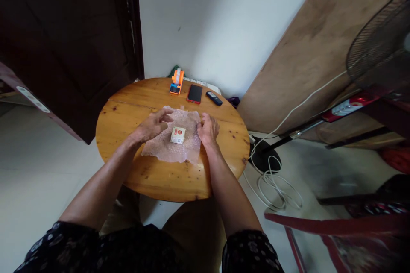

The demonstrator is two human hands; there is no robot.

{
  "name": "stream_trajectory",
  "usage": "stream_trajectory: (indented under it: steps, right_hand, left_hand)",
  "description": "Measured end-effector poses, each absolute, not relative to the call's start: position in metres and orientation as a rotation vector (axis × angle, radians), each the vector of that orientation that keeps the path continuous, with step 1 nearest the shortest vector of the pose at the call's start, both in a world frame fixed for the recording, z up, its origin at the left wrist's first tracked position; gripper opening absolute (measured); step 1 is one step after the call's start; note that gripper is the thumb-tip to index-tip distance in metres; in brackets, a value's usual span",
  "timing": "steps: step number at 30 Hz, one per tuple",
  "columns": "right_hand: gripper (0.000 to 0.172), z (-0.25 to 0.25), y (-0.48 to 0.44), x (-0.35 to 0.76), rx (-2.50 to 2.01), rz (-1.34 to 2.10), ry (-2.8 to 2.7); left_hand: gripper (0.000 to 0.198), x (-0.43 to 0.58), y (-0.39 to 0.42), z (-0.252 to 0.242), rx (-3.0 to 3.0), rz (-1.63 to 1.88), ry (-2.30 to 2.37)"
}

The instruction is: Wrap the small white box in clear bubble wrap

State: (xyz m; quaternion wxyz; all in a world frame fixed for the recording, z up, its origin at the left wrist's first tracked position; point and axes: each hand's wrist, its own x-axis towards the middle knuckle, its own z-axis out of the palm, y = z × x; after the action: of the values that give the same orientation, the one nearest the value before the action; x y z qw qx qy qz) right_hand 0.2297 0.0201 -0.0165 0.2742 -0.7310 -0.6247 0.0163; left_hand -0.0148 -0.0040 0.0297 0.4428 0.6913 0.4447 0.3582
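A sheet of clear bubble wrap (pixel 160 147) lies spread on the round wooden table (pixel 124 89). Near its middle rests a small white box (pixel 178 135) with a red print on top. My left hand (pixel 153 124) hovers at the wrap's left side, its fingers apart and pointing toward the box without touching it. At the opposite side, my right hand (pixel 209 129) has its fingers curled together on the wrap's right edge. The fingertips of that hand are partly hidden.
Along the table's far side are an orange and blue tape dispenser (pixel 176 81), a smartphone (pixel 194 93) and a dark handset (pixel 214 98). A standing fan (pixel 346 108) is on the right, with a coiled white cable (pixel 275 183) on the floor. A dark door (pixel 70 42) stands left.
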Motion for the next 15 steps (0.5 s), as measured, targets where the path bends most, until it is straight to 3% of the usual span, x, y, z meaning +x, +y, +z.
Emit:
stream_trajectory:
  steps: [3, 7, 10, 13, 15]
  right_hand:
    - [0.044, -0.017, 0.021, 0.233, -2.026, 0.088, -1.642]
    - [0.044, -0.016, 0.024, 0.237, -1.975, 0.081, -1.584]
    - [0.040, -0.008, 0.021, 0.235, -1.746, 0.195, -1.549]
    - [0.036, 0.005, 0.009, 0.227, -1.392, 0.548, -1.695]
    - [0.049, 0.013, -0.001, 0.218, -1.202, 0.772, -1.918]
  left_hand:
    - [0.079, -0.003, 0.000, 0.014, 1.650, 0.815, 1.041]
    - [0.093, 0.001, -0.008, 0.003, 1.640, 0.702, 0.986]
    - [0.093, 0.001, -0.012, 0.005, 1.701, 0.680, 0.955]
    - [0.085, 0.002, -0.013, 0.010, 1.789, 0.647, 0.965]
    - [0.082, 0.002, -0.012, 0.011, 1.853, 0.634, 1.001]
